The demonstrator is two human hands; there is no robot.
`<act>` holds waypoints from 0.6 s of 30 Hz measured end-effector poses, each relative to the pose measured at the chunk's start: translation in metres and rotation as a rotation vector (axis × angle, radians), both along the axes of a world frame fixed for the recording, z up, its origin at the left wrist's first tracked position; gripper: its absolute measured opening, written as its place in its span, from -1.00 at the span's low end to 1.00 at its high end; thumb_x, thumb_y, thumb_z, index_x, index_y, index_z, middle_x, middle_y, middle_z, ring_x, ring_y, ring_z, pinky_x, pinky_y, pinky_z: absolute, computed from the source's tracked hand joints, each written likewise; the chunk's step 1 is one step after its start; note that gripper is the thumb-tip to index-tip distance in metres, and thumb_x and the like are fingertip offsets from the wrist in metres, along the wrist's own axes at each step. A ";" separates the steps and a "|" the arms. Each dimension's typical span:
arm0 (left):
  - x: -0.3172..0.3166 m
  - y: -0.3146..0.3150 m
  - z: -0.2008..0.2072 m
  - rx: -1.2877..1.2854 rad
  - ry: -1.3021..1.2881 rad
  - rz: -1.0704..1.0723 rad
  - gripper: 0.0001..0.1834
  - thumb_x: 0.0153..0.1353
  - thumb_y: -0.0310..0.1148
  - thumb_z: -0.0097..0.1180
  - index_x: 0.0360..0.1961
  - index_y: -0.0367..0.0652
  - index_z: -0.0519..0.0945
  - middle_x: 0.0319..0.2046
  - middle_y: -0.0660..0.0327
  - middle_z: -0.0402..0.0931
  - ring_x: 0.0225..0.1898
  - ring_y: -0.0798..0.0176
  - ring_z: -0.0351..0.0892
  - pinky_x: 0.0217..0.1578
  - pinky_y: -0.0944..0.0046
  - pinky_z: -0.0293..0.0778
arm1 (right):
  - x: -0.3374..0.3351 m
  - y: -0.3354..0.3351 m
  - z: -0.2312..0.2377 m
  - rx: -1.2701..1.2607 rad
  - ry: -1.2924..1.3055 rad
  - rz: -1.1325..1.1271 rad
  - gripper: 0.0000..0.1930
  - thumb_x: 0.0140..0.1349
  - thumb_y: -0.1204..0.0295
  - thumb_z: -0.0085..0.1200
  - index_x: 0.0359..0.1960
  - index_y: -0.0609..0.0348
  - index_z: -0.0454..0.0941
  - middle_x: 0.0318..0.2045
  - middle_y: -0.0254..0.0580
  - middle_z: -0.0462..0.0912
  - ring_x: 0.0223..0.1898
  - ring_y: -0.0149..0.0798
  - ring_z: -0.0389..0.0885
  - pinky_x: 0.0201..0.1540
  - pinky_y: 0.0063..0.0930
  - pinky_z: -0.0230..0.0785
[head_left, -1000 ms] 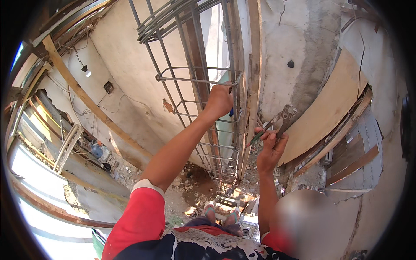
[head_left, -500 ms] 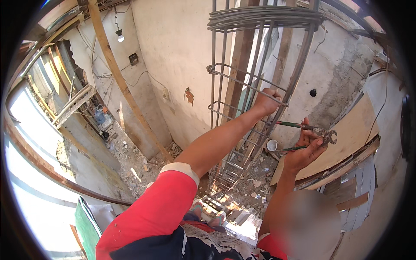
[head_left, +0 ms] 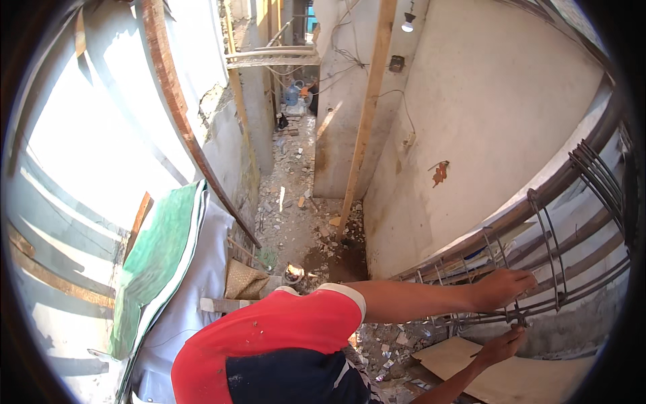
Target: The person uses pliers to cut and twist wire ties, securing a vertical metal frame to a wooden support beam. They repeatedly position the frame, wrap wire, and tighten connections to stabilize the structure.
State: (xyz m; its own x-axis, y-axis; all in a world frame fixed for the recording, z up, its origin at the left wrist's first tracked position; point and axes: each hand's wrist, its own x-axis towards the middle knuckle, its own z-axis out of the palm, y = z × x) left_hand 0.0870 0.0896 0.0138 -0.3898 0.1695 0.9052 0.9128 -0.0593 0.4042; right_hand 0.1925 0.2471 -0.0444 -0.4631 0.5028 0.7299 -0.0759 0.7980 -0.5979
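Note:
A steel rebar cage (head_left: 557, 252) with long bars and square stirrups stretches along the right side. My left hand (head_left: 503, 289) lies against its bars, fingers curled; whatever they hold is hidden. Just below it, my right hand (head_left: 499, 347) is closed round pincers (head_left: 519, 321). The tool's head touches or nearly touches a lower bar of the cage, at a stirrup. Most of the tool's handles are covered by the hand. A bundle of stacked stirrups (head_left: 599, 176) sits on the cage further right.
Rubble (head_left: 289, 225) covers the narrow floor between the walls. A wooden post (head_left: 367, 121) leans against the plastered wall (head_left: 484, 101). Green sheeting (head_left: 158, 262) hangs at left. A curved board (head_left: 531, 377) lies below my right hand. A light bulb (head_left: 407, 25) hangs at the top.
My view has swung left, so the cage and both hands now sit at the lower right. My right hand has brought the pincers from beside the cage up to its bars, close to my left hand.

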 end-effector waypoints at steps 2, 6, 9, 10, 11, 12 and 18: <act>0.013 -0.024 0.000 -0.057 -0.039 0.020 -0.68 0.20 -0.43 0.17 -0.01 -0.20 0.52 -0.14 0.07 0.51 -0.22 -0.11 0.63 -0.18 -0.06 0.55 | 0.006 0.014 -0.011 0.126 -0.063 -0.111 -0.53 0.62 0.18 -0.21 0.05 0.48 0.48 -0.09 0.18 0.59 -0.06 0.07 0.57 0.01 -0.16 0.46; 0.033 -0.097 -0.023 -0.158 -0.024 0.072 -0.67 0.22 -0.35 0.18 0.01 -0.14 0.54 -0.09 0.08 0.50 -0.18 -0.13 0.65 -0.17 -0.14 0.55 | -0.008 0.011 -0.017 0.092 -0.067 -0.033 -0.49 0.61 0.14 -0.18 0.04 0.48 0.56 -0.10 0.15 0.67 -0.08 0.01 0.67 -0.04 -0.19 0.55; 0.056 -0.170 -0.037 -0.670 -0.306 0.056 -0.66 0.26 -0.27 0.16 0.05 -0.08 0.55 -0.02 0.06 0.53 -0.05 -0.12 0.64 -0.08 -0.14 0.55 | -0.023 -0.050 -0.003 0.103 0.092 0.092 -0.51 0.61 0.15 -0.19 0.02 0.46 0.55 -0.14 0.12 0.65 -0.12 -0.02 0.65 -0.07 -0.21 0.55; 0.064 -0.196 -0.037 -0.808 -0.434 0.068 -0.64 0.28 -0.23 0.15 0.08 -0.06 0.55 0.02 0.05 0.52 0.00 -0.13 0.62 -0.05 -0.13 0.54 | -0.027 -0.070 0.004 0.109 0.155 0.145 -0.51 0.61 0.15 -0.19 0.01 0.45 0.54 -0.15 0.11 0.65 -0.13 -0.03 0.65 -0.08 -0.22 0.54; 0.075 -0.227 -0.028 -0.945 -0.561 0.070 -0.62 0.31 -0.18 0.15 0.11 -0.04 0.55 0.06 0.03 0.52 0.06 -0.13 0.60 -0.01 -0.12 0.53 | -0.028 -0.090 0.010 0.107 0.224 0.201 -0.51 0.61 0.15 -0.19 0.00 0.45 0.54 -0.16 0.10 0.64 -0.14 -0.04 0.64 -0.09 -0.22 0.54; 0.085 -0.254 -0.019 -1.082 -0.682 0.059 -0.60 0.33 -0.14 0.15 0.14 -0.03 0.55 0.10 0.02 0.52 0.11 -0.13 0.58 0.03 -0.10 0.53 | -0.029 -0.107 0.017 0.101 0.288 0.257 -0.52 0.61 0.15 -0.19 -0.01 0.44 0.53 -0.17 0.09 0.64 -0.15 -0.05 0.64 -0.10 -0.23 0.54; 0.110 -0.508 0.037 -0.908 -0.785 0.713 -0.55 0.39 0.01 0.14 -0.05 -0.22 0.62 -0.24 -0.05 0.67 -0.06 -0.16 0.67 -0.03 -0.05 0.54 | -0.027 -0.165 0.042 0.021 0.553 0.477 -0.54 0.61 0.15 -0.20 -0.06 0.41 0.51 -0.23 0.03 0.60 -0.23 -0.10 0.60 -0.15 -0.28 0.52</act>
